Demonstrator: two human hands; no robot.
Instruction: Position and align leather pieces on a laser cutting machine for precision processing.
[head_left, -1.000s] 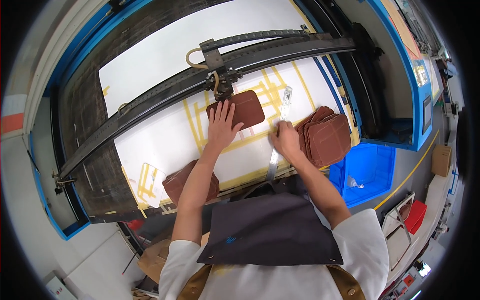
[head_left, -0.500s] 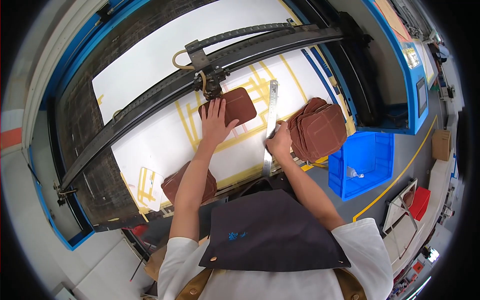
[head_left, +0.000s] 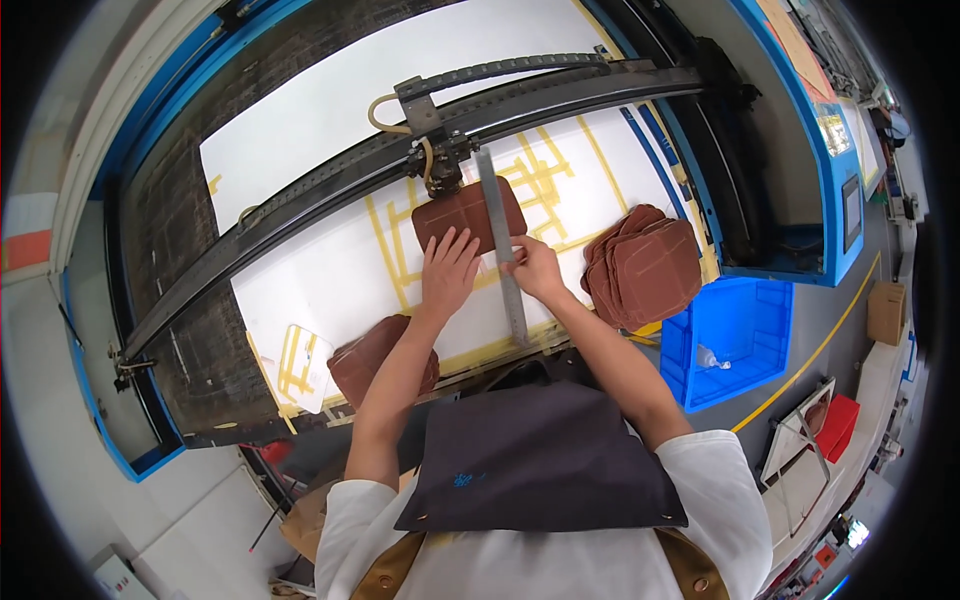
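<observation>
A brown rounded panel, leather-like, [head_left: 448, 215] lies on the white, yellow-taped board [head_left: 340, 250] under the machine's head [head_left: 441, 165]. My left hand [head_left: 451, 277] is open, its fingertips resting on the panel's near edge. Across the panel's right part runs a long metal ruler [head_left: 497, 215], pointing away from me. Thumb and fingers of my right hand [head_left: 535, 271] grip the ruler near its middle. Beside that hand, to the right, sits a pile of brown panels [head_left: 655, 268]. Another brown stack [head_left: 370, 355] is partly hidden behind my left forearm.
A black gantry rail [head_left: 300, 190] crosses the board beyond my hands. At right, a blue crate [head_left: 725, 330] on the floor holds a small whitish item. A white template with yellow tape [head_left: 302, 368] lies at the near left. The machine's blue housing [head_left: 840, 220] borders the right side.
My right hand has carried the ruler leftward from beside the panel onto it. My left hand has slid from the panel's upper left to its near edge.
</observation>
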